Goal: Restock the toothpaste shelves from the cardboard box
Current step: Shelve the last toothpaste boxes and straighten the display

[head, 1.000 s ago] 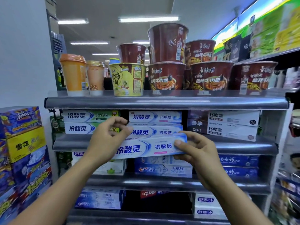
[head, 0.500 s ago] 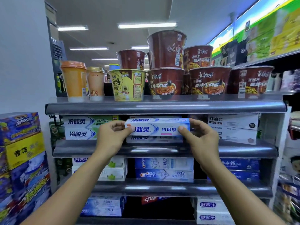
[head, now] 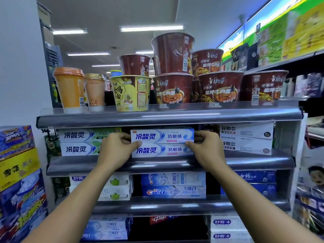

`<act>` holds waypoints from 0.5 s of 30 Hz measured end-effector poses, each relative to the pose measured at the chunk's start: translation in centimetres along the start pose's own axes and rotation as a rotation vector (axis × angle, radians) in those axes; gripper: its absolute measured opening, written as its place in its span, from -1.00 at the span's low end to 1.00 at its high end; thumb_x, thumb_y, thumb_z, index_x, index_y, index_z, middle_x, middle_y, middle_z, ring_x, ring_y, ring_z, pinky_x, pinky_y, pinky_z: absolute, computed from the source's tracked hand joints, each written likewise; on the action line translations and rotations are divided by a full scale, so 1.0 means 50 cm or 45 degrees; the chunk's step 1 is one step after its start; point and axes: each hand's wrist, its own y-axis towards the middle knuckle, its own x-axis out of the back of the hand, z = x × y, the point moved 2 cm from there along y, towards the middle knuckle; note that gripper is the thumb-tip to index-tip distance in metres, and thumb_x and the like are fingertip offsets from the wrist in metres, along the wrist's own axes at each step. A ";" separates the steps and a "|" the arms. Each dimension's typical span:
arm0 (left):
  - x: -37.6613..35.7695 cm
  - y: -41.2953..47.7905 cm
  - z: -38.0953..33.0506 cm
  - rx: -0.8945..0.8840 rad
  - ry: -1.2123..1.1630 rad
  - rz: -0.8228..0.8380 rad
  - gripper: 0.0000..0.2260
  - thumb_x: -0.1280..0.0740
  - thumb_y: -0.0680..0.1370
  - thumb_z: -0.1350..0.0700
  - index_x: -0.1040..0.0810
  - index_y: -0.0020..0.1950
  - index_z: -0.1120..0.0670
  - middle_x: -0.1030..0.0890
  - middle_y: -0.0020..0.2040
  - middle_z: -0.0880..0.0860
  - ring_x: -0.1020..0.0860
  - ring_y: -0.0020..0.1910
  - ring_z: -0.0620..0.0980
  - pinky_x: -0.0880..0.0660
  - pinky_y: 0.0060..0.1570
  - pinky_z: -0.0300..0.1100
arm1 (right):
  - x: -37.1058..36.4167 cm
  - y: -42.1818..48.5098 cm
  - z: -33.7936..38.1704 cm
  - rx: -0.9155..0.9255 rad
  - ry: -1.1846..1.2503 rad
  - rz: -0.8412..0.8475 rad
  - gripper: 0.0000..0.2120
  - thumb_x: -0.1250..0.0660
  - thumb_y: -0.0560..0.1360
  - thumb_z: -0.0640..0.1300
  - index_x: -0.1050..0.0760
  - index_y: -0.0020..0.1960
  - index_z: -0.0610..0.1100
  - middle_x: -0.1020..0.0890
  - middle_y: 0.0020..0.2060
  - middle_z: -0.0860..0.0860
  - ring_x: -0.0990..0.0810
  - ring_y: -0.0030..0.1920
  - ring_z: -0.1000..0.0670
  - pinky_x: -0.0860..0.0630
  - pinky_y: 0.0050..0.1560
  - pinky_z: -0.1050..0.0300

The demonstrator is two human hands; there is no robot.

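A blue-and-white toothpaste box point(head: 162, 136) lies on top of a matching box point(head: 163, 150) in the middle of the second shelf point(head: 168, 164). My left hand point(head: 116, 149) grips its left end and my right hand point(head: 204, 149) grips its right end, thumbs along the lower front edge. The box sits just under the shelf above. The cardboard box is out of view.
Green-and-white toothpaste boxes point(head: 82, 142) stand to the left, white boxes point(head: 247, 137) to the right. Noodle cups point(head: 175, 88) fill the top shelf point(head: 168, 117). Crest boxes point(head: 173, 185) sit a shelf lower. Stacked snack boxes point(head: 19, 172) stand at the far left.
Both hands lifted the toothpaste box from in front of the lower shelf up into the second shelf and pushed it in on top of the matching box.
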 end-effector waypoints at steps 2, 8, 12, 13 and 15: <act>-0.005 0.004 -0.004 -0.018 0.022 0.006 -0.70 -0.58 0.37 -0.24 -0.64 -0.05 -0.13 -0.67 -0.26 -0.19 -0.62 -0.26 -0.26 -0.45 -0.34 -0.28 | 0.002 0.013 0.003 -0.076 -0.034 -0.008 -0.76 -0.57 0.44 -0.11 -0.68 0.09 -0.10 -0.69 -0.16 0.12 -0.68 -0.11 0.08 -0.62 -0.07 0.11; -0.027 0.008 -0.006 -0.064 0.135 -0.048 -0.57 -0.53 0.43 -0.26 -0.69 0.09 0.05 -0.64 -0.19 -0.14 -0.64 -0.13 -0.08 -0.58 -0.10 -0.14 | 0.000 0.036 0.013 -0.149 -0.136 -0.015 -0.78 -0.60 0.39 -0.08 -0.67 -0.02 -0.11 -0.70 -0.15 -0.01 -0.65 -0.14 -0.02 -0.51 -0.13 0.12; -0.027 0.000 -0.009 -0.071 0.183 -0.050 -0.56 -0.48 0.46 -0.29 -0.70 0.10 0.03 -0.72 -0.09 -0.08 -0.60 -0.13 -0.09 -0.50 -0.15 -0.16 | 0.005 0.032 0.023 -0.159 -0.140 0.008 -0.85 -0.58 0.42 -0.08 -0.63 -0.10 -0.07 -0.69 -0.15 -0.03 -0.66 -0.11 -0.06 -0.57 -0.10 0.07; -0.022 -0.005 -0.010 -0.069 0.204 -0.076 -0.56 -0.46 0.46 -0.31 -0.69 0.12 0.01 -0.72 -0.06 -0.09 -0.60 -0.12 -0.09 -0.49 -0.17 -0.16 | 0.011 0.025 0.025 -0.127 -0.131 -0.014 -0.85 -0.57 0.43 -0.08 -0.64 -0.08 -0.08 -0.68 -0.16 0.00 -0.66 -0.10 -0.05 -0.58 -0.08 0.07; -0.008 -0.030 -0.007 -0.083 0.176 -0.246 -0.56 -0.40 0.49 -0.35 -0.67 0.15 -0.05 -0.69 -0.10 -0.17 -0.62 -0.12 -0.10 -0.54 -0.15 -0.12 | 0.032 -0.004 0.028 0.018 -0.099 -0.130 -0.81 -0.54 0.46 -0.08 -0.66 0.04 -0.09 -0.63 -0.18 0.11 -0.64 -0.10 0.04 -0.55 -0.08 0.15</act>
